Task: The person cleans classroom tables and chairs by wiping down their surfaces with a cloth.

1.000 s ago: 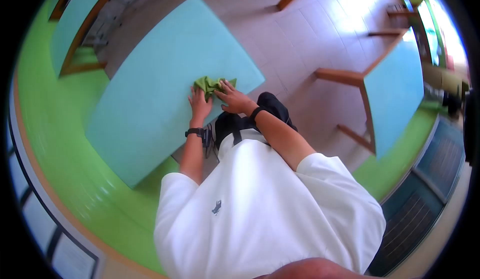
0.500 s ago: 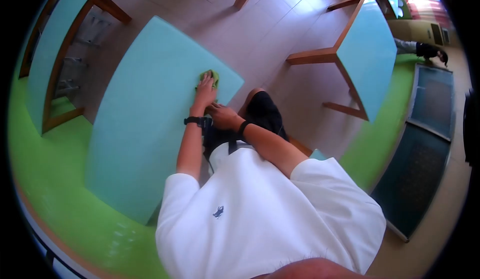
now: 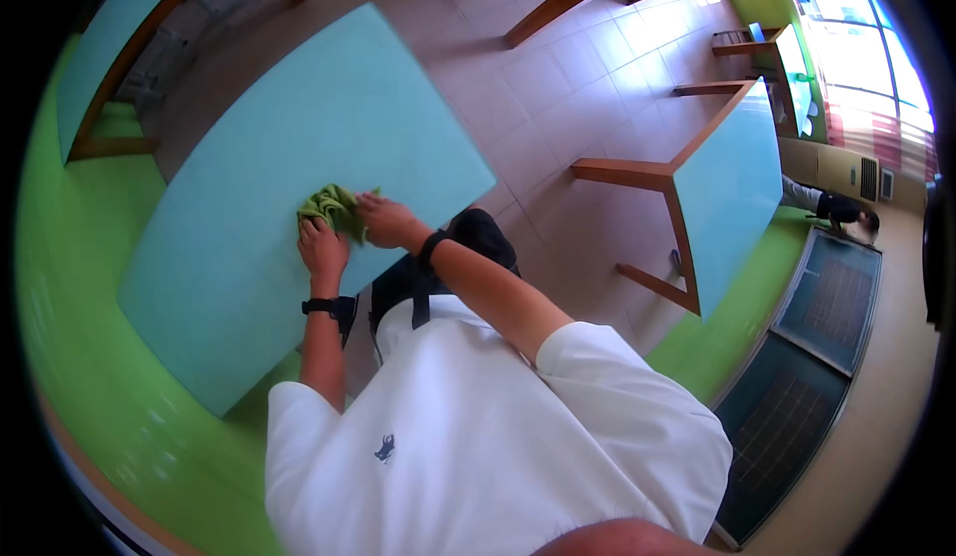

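Note:
A crumpled green cloth [image 3: 337,210] lies on the light blue tabletop [image 3: 239,198] near its right part. My left hand [image 3: 325,249] presses on the cloth's lower left side, fingers bent over its folds. Beside it, my right hand [image 3: 386,222] has its fingers closed on the cloth's right edge. Both hands are close together, with a black watch on my left wrist and a black band on my right.
Another blue table [image 3: 732,193] with wooden legs stands at the right. More tables are at the upper left and top. A person [image 3: 844,210] bends over near the dark green boards [image 3: 787,387] at the far right. My dark-clothed legs are by the near table edge.
Half a second ago my left hand lay on the bunched cloth near the table's corner, with my right hand by its wrist. Now both hands hold the cloth, more spread, farther from the corner.

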A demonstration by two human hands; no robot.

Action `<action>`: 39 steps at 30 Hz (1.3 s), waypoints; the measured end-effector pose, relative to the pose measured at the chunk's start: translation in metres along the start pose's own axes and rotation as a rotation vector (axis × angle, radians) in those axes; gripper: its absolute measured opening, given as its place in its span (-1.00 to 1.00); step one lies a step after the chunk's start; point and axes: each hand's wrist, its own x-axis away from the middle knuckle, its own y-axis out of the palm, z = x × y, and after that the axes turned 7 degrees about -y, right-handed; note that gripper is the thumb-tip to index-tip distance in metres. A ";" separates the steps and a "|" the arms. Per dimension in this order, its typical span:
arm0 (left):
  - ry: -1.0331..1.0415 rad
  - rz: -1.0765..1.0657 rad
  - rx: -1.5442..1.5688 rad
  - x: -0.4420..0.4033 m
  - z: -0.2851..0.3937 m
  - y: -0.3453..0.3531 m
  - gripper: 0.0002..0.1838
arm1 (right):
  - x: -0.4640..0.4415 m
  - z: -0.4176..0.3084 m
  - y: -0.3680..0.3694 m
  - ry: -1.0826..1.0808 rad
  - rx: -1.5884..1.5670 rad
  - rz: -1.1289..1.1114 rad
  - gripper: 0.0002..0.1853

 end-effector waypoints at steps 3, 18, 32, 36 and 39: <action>-0.078 -0.206 -0.013 0.011 -0.006 0.006 -0.51 | -0.002 -0.039 0.034 -0.089 -0.130 -0.132 -0.48; 0.143 -0.344 0.254 0.054 0.082 0.056 -0.52 | 0.131 0.068 0.080 0.157 0.177 0.182 -0.61; -0.007 -0.224 0.480 0.140 -0.250 0.117 -0.26 | 0.040 -0.165 0.188 0.029 -0.193 0.034 -0.59; 0.172 -0.230 0.617 0.153 -0.200 0.061 -0.47 | 0.035 -0.159 0.156 0.125 -0.411 0.314 -0.66; 0.263 -0.082 0.675 0.162 -0.186 0.040 -0.52 | 0.029 -0.147 0.151 0.249 -0.410 0.376 -0.65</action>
